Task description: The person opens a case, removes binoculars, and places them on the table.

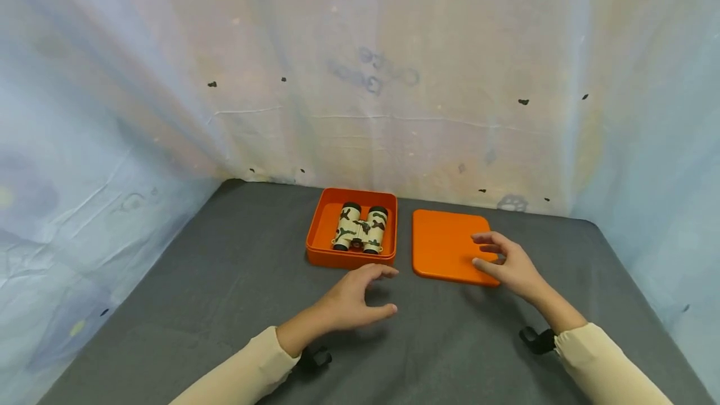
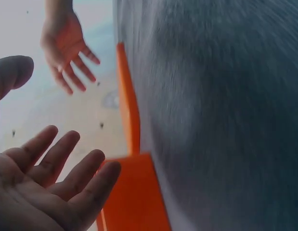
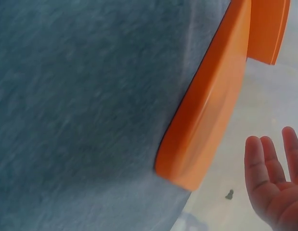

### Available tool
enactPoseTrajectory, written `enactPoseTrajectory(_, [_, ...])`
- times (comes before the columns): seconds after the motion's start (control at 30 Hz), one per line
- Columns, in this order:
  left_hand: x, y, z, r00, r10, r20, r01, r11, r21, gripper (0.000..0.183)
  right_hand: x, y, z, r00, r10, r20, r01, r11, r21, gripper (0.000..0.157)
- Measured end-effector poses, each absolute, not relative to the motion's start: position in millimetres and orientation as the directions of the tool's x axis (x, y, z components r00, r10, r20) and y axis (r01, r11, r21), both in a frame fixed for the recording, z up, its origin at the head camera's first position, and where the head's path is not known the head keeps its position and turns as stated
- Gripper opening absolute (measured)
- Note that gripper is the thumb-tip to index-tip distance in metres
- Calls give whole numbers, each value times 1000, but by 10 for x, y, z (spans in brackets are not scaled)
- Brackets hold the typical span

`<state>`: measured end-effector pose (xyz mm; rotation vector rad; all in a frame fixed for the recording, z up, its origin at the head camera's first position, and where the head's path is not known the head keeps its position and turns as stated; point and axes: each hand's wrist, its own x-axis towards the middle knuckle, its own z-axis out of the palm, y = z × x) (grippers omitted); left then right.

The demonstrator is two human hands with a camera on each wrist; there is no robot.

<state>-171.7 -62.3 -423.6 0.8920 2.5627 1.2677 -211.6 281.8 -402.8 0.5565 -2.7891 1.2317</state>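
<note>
Camouflage-patterned binoculars (image 1: 360, 230) lie inside an orange box (image 1: 349, 259) near the back of the table. Right of the box, its flat orange lid (image 1: 444, 245) lies on the cloth. My left hand (image 1: 357, 299) hovers in front of the box, fingers spread and holding nothing; in the left wrist view the box (image 2: 136, 192) shows past the fingertips. Over the right edge of the lid, my right hand (image 1: 509, 264) is held with relaxed fingers, gripping nothing. The right wrist view has the lid (image 3: 206, 110) beside the hand (image 3: 276, 192), a gap between them.
A dark grey cloth (image 1: 225, 305) covers the table. Behind it hangs a pale patterned curtain (image 1: 427, 67), with bluish curtain panels at both sides. A black strap (image 1: 537, 340) sits at the right wrist, another strap (image 1: 316, 358) at the left.
</note>
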Motion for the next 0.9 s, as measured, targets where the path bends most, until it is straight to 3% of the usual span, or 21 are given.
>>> enactPoseTrajectory(0.37, [-1827, -1062, -3994, -898, 360, 255, 414, 488, 769, 51, -2140, 2721, -4005, -931, -320, 176, -343, 599, -724, 50])
enactPoseTrajectory(0.63, [-2040, -1377, -3976, -906, 240, 349, 423, 548, 721, 51, -2163, 2653, -4013, -932, -323, 167, -337, 596, -729, 50])
enactPoseTrajectory(0.9, [-2264, -1588, -4125, -932, 138, 335, 353, 555, 753, 50, -2222, 2515, -3995, -924, -341, 170, -342, 544, -766, 47])
